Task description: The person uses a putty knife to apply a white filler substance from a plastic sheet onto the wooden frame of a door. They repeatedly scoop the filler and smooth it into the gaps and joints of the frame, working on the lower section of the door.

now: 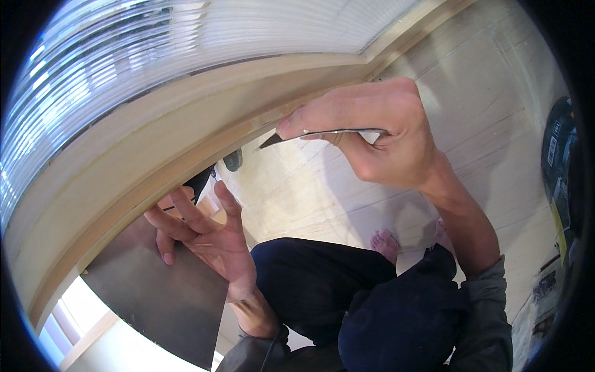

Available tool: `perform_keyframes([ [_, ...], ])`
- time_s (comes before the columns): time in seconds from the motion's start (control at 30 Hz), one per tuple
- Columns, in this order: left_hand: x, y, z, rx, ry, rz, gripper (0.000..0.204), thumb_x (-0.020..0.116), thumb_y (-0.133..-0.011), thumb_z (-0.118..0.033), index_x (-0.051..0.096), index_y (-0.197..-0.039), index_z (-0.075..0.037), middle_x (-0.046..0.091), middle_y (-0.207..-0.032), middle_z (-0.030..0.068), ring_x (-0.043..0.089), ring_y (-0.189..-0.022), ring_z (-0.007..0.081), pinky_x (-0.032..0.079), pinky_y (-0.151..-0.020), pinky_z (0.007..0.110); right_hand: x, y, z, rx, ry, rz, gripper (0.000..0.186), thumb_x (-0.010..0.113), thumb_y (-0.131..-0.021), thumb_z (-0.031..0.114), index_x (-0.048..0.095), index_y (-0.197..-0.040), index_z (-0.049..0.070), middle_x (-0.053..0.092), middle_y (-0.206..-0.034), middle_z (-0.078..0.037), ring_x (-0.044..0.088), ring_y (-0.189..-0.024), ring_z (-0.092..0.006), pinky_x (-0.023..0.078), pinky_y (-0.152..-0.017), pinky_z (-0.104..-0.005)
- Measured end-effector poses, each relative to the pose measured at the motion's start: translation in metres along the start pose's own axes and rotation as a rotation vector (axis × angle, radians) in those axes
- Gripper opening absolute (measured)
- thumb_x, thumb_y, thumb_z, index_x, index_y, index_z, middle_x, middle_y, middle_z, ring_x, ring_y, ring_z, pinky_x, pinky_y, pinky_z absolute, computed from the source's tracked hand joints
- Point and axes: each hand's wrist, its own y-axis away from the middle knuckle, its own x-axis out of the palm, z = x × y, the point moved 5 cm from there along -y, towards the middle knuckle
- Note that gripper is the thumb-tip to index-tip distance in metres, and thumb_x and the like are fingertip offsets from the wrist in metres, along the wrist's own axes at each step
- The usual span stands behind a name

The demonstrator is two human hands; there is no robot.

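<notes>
My right hand (378,133) grips a slim silver cutter knife (334,131) with a dark, angled blade pointing left. Its fingertips are close to the lower edge of a curved-looking pale wooden frame (167,139); whether they touch it I cannot tell. Below and to the left, my left hand (217,239) is palm up with its fingers spread and nothing in it. Those fingers lie near the same wooden edge, above a dark flat panel (167,297). Some fingertips are partly hidden.
Ribbed translucent sheeting (248,31) fills the frame's upper side. A pale wood-grain floor (471,124) spreads to the right, with my bare foot (384,243) on it. At the far right rim lies a dark green packaged item (555,161). Past my left hand is a small dark rounded object (233,160).
</notes>
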Motion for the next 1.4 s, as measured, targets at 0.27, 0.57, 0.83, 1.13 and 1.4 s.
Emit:
perform_keyframes([
  [0.27,-0.004,0.000,-0.003,-0.015,-0.011,-0.024,0.032,0.033,-0.104,-0.031,0.045,-0.076,-0.018,0.048,-0.140,0.0082,0.027,-0.143,0.0231,0.002,-0.118,0.051,-0.008,0.010,-0.017,0.036,0.094,-0.132,0.021,0.067,-0.076,-0.008,0.074,-0.092,0.004,0.073,-0.088,-0.012,0.071,-0.080,-0.0217,0.055,-0.070,-0.0279],
  [0.57,-0.008,-0.002,-0.003,-0.023,0.005,-0.023,0.034,0.033,-0.103,-0.037,0.048,-0.077,-0.020,0.047,-0.140,0.0044,0.027,-0.143,0.0190,0.004,-0.118,0.051,-0.016,0.009,-0.025,0.139,0.043,-0.017,0.017,0.067,-0.079,-0.005,0.074,-0.092,0.003,0.073,-0.090,-0.012,0.071,-0.082,-0.0213,0.055,-0.073,-0.0278],
  [0.83,0.003,-0.009,0.003,-0.026,-0.021,-0.031,0.035,0.032,-0.103,-0.037,0.050,-0.078,-0.020,0.049,-0.138,0.0066,0.028,-0.143,0.0198,0.005,-0.118,0.050,-0.024,0.005,-0.027,0.152,-0.040,-0.122,0.018,0.068,-0.078,-0.005,0.074,-0.092,0.004,0.073,-0.089,-0.011,0.071,-0.080,-0.0192,0.055,-0.073,-0.0271],
  [1.13,0.006,-0.011,0.004,-0.027,-0.052,-0.024,0.030,0.036,-0.103,-0.034,0.049,-0.080,-0.019,0.047,-0.140,0.0073,0.025,-0.143,0.0215,0.004,-0.118,0.051,-0.019,0.006,-0.018,0.055,0.045,-0.039,0.018,0.067,-0.078,-0.006,0.075,-0.091,0.004,0.073,-0.088,-0.011,0.071,-0.084,-0.0190,0.055,-0.073,-0.0272],
  [1.4,0.010,-0.013,0.010,-0.026,-0.093,-0.010,0.027,0.037,-0.103,-0.031,0.049,-0.084,-0.016,0.047,-0.139,0.0074,0.027,-0.142,0.0213,0.008,-0.117,0.051,-0.035,0.027,-0.013,0.447,-0.414,-0.215,0.016,0.067,-0.084,-0.002,0.070,-0.099,-0.005,0.071,-0.095,-0.012,0.067,-0.086,-0.0140,0.055,-0.076,-0.0253],
])
